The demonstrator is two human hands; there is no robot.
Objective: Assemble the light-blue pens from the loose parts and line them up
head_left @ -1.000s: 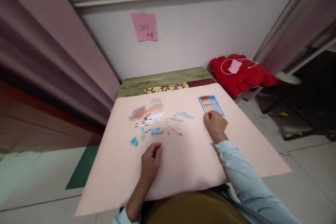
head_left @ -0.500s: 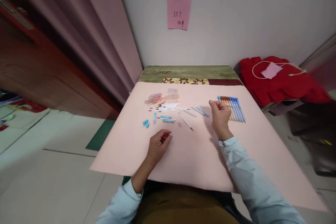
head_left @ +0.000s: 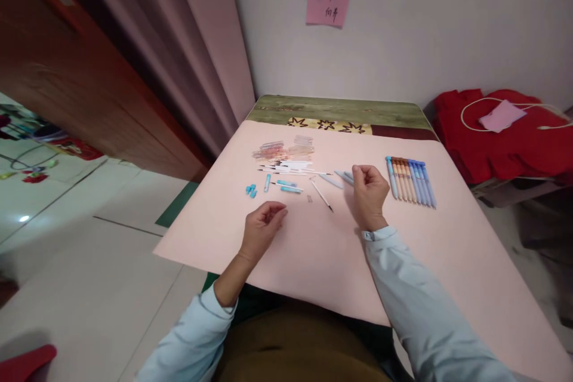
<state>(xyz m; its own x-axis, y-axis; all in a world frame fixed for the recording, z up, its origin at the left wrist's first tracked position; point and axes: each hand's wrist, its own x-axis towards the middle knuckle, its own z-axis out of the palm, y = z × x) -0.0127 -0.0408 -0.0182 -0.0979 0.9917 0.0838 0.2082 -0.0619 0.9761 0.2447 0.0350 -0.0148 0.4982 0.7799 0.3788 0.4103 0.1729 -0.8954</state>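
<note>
My left hand (head_left: 263, 228) hovers over the near left of the pink sheet, fingers curled towards the thumb, nothing seen in them. Closed loosely, my right hand (head_left: 370, 194) is left of a row of pens (head_left: 410, 184) in light blue, orange-brown and darker blue. No object shows in its fingers. Just beyond it lie pale blue pen barrels (head_left: 331, 181), partly covered by the hand. A white pen refill (head_left: 322, 196) lies slanted between the hands. Light blue pen grips (head_left: 290, 189) and small blue caps (head_left: 251, 191) lie ahead of my left hand.
Farther back are a pile of white refills (head_left: 293, 166) and clear or brownish small pen parts (head_left: 271, 152). The pink sheet (head_left: 313, 268) covers most of the table. A red cloth (head_left: 487, 155) with a white cable sits to the right; a curtain (head_left: 201, 42) hangs left.
My right hand has moved left, away from the row of pens, which now shows whole. My left hand has stayed loosely curled. The head view has shifted and tilted.
</note>
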